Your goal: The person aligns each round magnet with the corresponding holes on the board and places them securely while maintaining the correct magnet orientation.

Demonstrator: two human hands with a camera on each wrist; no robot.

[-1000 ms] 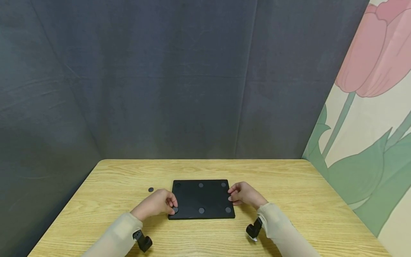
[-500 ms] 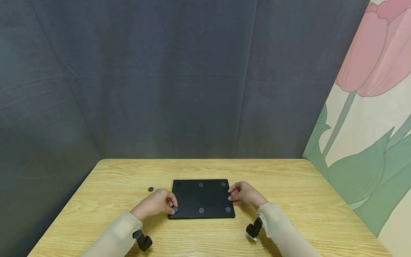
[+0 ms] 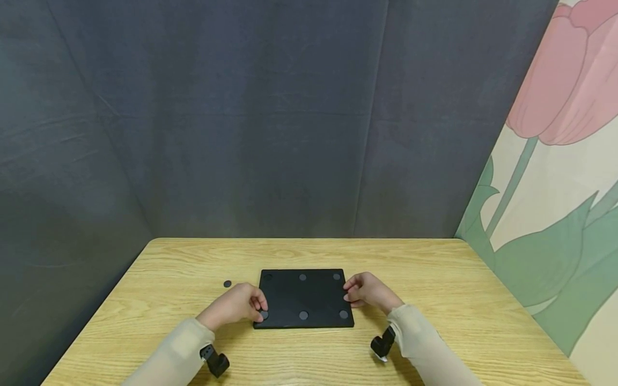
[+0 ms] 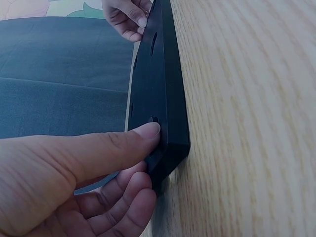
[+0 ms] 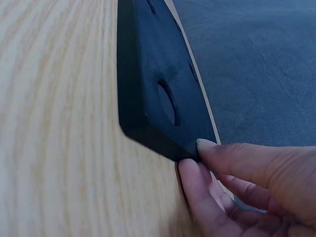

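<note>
A flat black rectangular board [image 3: 299,297] lies on the table, with round grey discs in round recesses, among them a disc [image 3: 303,316] at the near middle. My left hand [image 3: 238,306] is at the board's near left corner, thumb and fingers curled at a disc [image 3: 264,315] there. In the left wrist view the thumb covers most of that disc, and other fingers bend beside the board's side. My right hand [image 3: 369,292] grips the board's right edge, thumb at the top edge and fingers against the side. A loose dark disc [image 3: 227,283] rests left of the board.
The wood-grain table [image 3: 425,273] reaches back to a dark grey curtain [image 3: 241,134]. A wall hanging with pink tulips [image 3: 550,91] stands at the right. Small black cameras sit on both wrists, the left one [image 3: 214,362] low over the table.
</note>
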